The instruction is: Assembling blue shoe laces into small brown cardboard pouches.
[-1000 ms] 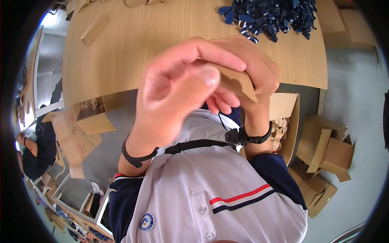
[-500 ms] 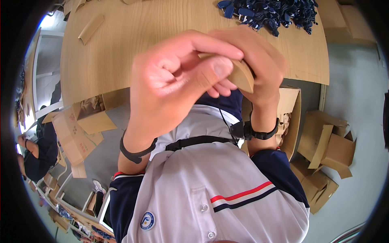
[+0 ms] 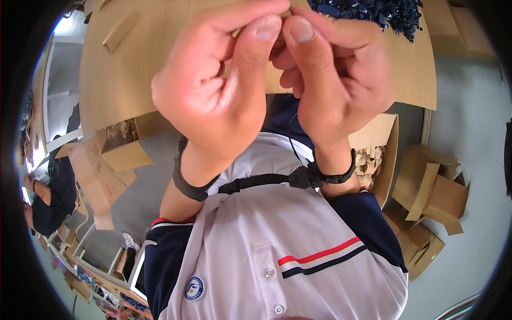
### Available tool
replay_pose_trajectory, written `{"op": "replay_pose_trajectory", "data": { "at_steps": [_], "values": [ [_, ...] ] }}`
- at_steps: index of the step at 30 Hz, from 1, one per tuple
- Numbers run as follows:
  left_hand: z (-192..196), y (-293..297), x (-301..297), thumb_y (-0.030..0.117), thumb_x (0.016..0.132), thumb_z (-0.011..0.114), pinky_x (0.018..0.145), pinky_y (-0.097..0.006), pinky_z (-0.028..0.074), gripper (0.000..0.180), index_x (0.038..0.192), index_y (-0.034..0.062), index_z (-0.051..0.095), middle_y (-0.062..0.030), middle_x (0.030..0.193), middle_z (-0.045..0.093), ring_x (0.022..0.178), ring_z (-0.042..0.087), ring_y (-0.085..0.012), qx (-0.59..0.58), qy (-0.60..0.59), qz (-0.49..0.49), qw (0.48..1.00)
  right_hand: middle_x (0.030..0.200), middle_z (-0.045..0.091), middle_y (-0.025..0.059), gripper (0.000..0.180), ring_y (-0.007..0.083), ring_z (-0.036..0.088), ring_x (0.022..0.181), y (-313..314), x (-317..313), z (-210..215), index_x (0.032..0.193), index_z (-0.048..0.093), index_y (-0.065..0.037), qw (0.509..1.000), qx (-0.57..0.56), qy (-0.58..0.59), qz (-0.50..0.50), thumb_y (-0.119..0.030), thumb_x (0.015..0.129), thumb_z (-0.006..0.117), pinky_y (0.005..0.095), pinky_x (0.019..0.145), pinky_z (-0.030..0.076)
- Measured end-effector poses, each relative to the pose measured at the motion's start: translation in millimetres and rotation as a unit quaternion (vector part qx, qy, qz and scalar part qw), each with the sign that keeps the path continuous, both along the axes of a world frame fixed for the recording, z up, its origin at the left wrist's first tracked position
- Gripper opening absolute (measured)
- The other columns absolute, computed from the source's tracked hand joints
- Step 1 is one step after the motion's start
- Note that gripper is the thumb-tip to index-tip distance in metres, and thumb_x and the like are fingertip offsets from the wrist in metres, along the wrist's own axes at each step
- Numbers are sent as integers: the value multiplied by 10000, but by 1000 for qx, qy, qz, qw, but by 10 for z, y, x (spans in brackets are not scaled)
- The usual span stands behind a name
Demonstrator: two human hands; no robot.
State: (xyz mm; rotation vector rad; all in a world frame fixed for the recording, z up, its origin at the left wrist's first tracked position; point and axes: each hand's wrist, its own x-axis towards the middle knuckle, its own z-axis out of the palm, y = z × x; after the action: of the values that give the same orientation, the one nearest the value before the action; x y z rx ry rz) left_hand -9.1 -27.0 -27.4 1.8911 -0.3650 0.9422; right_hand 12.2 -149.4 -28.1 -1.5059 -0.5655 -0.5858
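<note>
My left hand [image 3: 213, 96] and my right hand [image 3: 344, 80] are raised close together over the near edge of the table. Thumbs and index fingers are pinched, tips almost meeting. Between them is a piece of brown cardboard [image 3: 282, 16], nearly all hidden by the fingers; only slivers of it show. The other fingers of both hands are curled in. Black bands circle both wrists. Behind my right hand lies a pile of dark blue cables with plugs [image 3: 384, 16].
A curled cardboard strip [image 3: 120, 32] lies on the wooden table [image 3: 117, 85]. Open cartons stand below left [image 3: 125, 154] and right [image 3: 432, 181]; another carton [image 3: 392, 160] by my right forearm holds crumpled brown pieces. At far left is another person's arm [image 3: 42, 194].
Both hands have moved up and away from me. My right hand has turned so its thumb faces me, beside the left thumb. The cardboard piece, plainly seen before, is now mostly covered.
</note>
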Motion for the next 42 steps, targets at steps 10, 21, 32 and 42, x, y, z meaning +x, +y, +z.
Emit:
{"op": "replay_pose_trajectory", "data": {
  "at_steps": [10,21,32,42],
  "values": [
    [132,-153,-325,141,995,488,591,-250,523,291,1102,-105,601,-158,699,684,568,648,-183,-384,303,-223,843,810,673,87,518,292,610,689,-413,178,-101,1062,717,-87,961,-214,63,162,12,554,734,325,656,494],
    [201,230,184,68,923,594,491,-218,424,114,962,-12,666,-32,637,615,526,572,-73,33,293,-536,791,855,711,117,570,123,664,704,-545,111,-139,1001,694,49,679,-143,418,587,-119,523,955,228,580,515],
    [-99,-28,-26,256,564,943,916,-429,513,1068,1410,10,338,-223,1182,624,1066,641,-350,181,-72,-292,936,875,637,118,565,169,575,772,-508,-54,-220,918,527,1,736,160,343,561,-485,775,778,283,663,456],
    [447,91,159,475,883,656,895,-475,536,562,1103,-41,607,-219,1095,676,1012,657,-344,199,-15,-281,939,925,651,122,364,183,638,849,-1648,-568,258,1075,571,21,939,-98,323,-62,-237,838,668,295,726,529]
  ]
}}
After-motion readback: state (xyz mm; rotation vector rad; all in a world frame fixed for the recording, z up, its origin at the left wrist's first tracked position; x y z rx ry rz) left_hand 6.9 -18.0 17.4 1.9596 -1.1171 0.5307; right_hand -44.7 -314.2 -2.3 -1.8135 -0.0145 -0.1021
